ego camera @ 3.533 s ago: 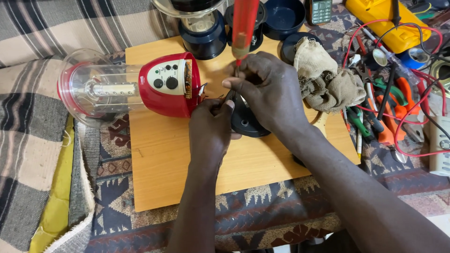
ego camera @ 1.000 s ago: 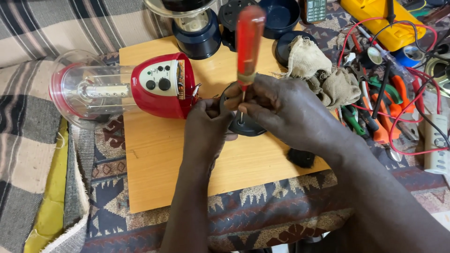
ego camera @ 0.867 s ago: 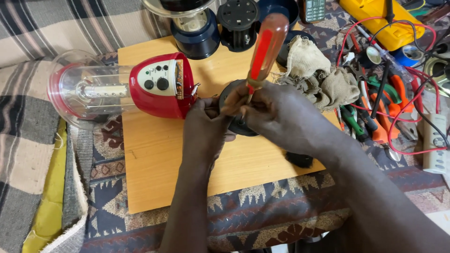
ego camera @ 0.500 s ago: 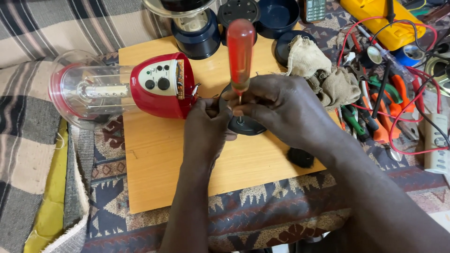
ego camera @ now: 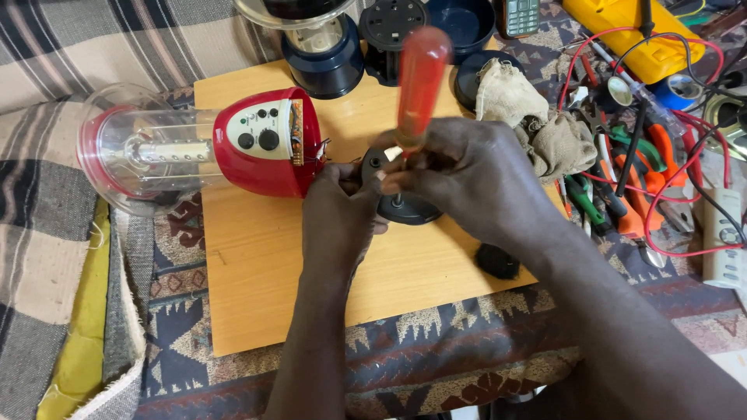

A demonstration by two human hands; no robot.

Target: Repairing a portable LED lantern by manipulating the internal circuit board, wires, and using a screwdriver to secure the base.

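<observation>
I see my right hand (ego camera: 467, 175) at the middle of the frame, fingers pinched round the lower shaft of a screwdriver (ego camera: 420, 85) whose orange-red handle stands nearly upright and slightly blurred. Its tip is hidden behind my fingers, so I cannot tell exactly where it meets the black round part (ego camera: 408, 206) beneath. My left hand (ego camera: 338, 214) curls its fingers against the left edge of that part, covering much of it; only the lower rim and a slice of the top show. The part lies on the wooden board (ego camera: 257, 272), just right of the red lantern (ego camera: 261, 144), whose clear dome (ego camera: 136, 155) overhangs the board's left edge. A small dark lump (ego camera: 498, 260) sits near the board's lower right corner. The board's lower left is bare. To the right, a crumpled cloth (ego camera: 537, 124) and a tangle of pliers and red wires (ego camera: 646, 187) crowd close. Dark blue lantern parts (ego camera: 327, 54) at the top are cut off by the frame.
</observation>
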